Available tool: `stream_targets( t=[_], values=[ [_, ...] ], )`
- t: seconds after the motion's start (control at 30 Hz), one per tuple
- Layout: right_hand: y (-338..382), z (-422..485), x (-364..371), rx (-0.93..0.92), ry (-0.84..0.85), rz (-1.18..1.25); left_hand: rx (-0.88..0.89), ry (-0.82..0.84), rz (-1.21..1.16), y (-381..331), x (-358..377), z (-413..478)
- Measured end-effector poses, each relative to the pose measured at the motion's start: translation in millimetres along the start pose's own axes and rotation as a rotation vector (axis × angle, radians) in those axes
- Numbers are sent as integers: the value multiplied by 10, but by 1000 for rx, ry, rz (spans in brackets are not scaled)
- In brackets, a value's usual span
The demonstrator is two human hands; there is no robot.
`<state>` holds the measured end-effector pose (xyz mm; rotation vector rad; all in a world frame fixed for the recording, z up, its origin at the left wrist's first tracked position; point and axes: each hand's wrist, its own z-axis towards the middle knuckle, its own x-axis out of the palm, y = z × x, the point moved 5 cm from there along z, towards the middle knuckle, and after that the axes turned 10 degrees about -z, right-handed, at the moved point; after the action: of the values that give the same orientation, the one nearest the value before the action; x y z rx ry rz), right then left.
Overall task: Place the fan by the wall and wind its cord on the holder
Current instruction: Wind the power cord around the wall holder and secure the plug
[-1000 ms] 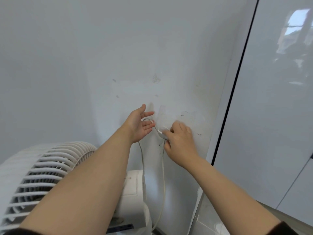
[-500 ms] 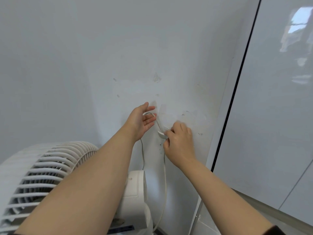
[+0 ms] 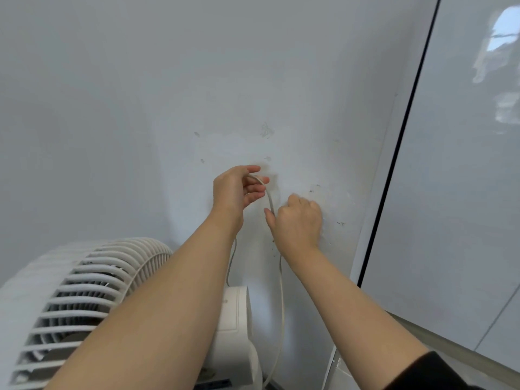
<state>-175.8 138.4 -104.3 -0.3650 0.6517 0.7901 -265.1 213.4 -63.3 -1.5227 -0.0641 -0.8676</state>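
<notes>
Fan [image 3: 84, 291] sits by the wall [image 3: 140, 108], so step 1 looks done; winding seems barely begun, w/ a long run of cord [image 3: 281, 291] hanging loose. Left hand [image 3: 236, 190] pinches a loop of it; right hand [image 3: 298, 220] curls round it against the wall, holder prob. hidden behind. Count: 1 fan, 1 cord, 2 hands, no holder visible.

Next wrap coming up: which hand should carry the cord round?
Probably left. The left hand pinches the cord in a raised loop off the wall; the right hand grips it against the wall.
</notes>
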Motion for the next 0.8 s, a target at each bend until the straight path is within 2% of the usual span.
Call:
stream_targets(
  t=[0.2,0.4,0.53,0.8],
  values=[
    [-46,26,-60,28,-15,41,-2,45,36,-4,51,-42],
    [-106,32,-132,67,-38,108,88,77,238,24,80,-38],
    [-175,18,-153,129,-106,203,142,94,471,60,106,-41],
    [-305,-53,-99,188,-111,329,129,51,945,204,52,-4]
  ],
)
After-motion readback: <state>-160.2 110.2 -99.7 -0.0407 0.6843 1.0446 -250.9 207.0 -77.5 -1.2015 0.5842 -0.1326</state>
